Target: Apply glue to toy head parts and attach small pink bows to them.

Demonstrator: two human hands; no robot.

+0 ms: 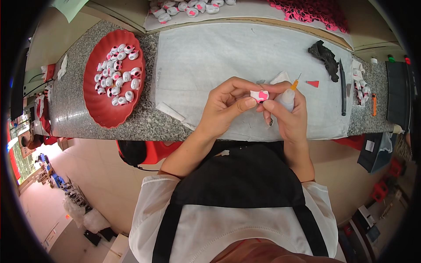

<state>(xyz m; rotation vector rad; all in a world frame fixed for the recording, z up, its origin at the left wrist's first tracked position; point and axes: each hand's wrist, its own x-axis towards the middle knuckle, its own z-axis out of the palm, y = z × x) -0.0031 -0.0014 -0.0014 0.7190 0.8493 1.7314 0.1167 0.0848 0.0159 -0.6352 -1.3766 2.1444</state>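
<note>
A slim orange stick [374, 105] lies on the speckled counter [147, 125].

Small-Parts Workshop

A workshop is suggested by the batch work laid out: a speckled grey stone-like counter [70, 114] is partly covered by a white sheet [197, 65], more than 20 small rounded white-and-pink pieces [126, 76] are gathered on 1 scalloped red dish [106, 115], and bright pink parts [311, 13] are heaped behind. A needle-tipped translucent bottle [286, 101] is held; a black apron [237, 179] is worn.

The bottle [287, 100] looks like smooth plastic, the apron [241, 179] matt cloth.
</note>
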